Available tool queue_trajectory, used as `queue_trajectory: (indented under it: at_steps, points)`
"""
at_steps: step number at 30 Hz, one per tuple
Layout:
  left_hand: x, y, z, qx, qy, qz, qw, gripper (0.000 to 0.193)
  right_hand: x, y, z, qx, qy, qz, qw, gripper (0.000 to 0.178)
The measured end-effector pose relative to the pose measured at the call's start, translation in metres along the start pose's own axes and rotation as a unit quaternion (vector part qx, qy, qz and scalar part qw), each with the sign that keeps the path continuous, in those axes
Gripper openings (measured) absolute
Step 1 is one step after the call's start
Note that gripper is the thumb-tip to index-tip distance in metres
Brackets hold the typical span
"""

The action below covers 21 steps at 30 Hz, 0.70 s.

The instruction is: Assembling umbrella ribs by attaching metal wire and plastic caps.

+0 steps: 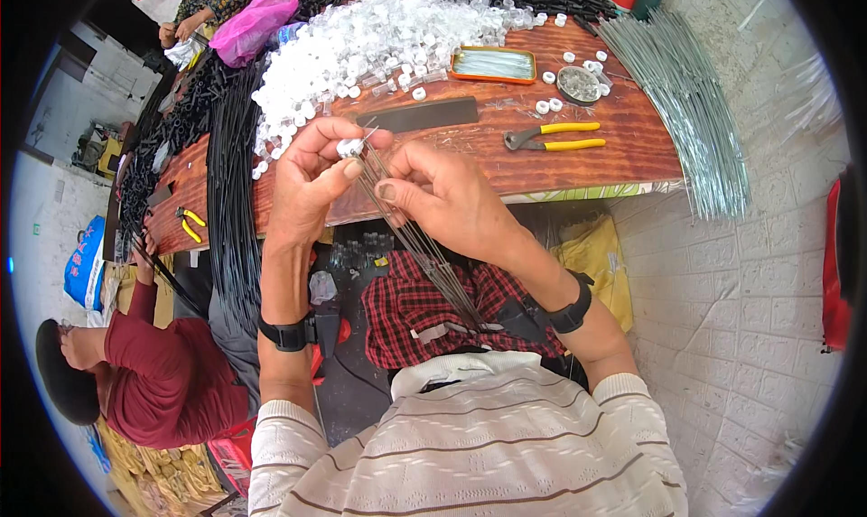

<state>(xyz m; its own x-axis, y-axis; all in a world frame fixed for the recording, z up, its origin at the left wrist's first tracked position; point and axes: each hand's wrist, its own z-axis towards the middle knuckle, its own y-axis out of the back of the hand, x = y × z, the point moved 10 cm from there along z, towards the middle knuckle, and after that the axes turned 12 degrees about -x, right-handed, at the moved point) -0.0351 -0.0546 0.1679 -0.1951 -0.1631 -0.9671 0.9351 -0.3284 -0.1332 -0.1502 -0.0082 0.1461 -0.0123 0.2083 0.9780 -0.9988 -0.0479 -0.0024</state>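
Above the table's near edge, my left hand (312, 174) pinches a small white plastic ring-like piece (349, 147) between thumb and fingers. Thin metal rods (432, 264) run up from my lap to this piece, and a tip sticks out past it. My right hand (444, 196) is closed around the upper part of the rods, close to the left fingertips. Its curled fingers partly hide the grip. The lower rod ends rest over a red-and-black checked cloth (397, 323) on my lap.
White and clear plastic pieces (361, 52) are heaped behind my hands. Yellow-handled pincers (555, 138), a tin of thin pins (493, 64), a round dish (578, 85) and a dark flat bar (424, 114) lie on the table. Metal rods (686, 111) overhang its right; black rods (233, 174) its left, beside a co-worker (176, 372).
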Motion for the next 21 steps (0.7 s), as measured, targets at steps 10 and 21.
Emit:
queue_trajectory:
  at_steps: [10,21]
  points:
    - [0.015,0.004,0.002,0.029,0.043,-0.116,0.992,0.032,-0.003,-0.001,0.001,-0.002,-0.015,0.006,1.000,0.010]
    - [0.007,0.002,0.009,0.009,0.020,-0.024,0.999,0.029,-0.019,0.003,0.006,-0.032,-0.027,0.058,0.997,0.013]
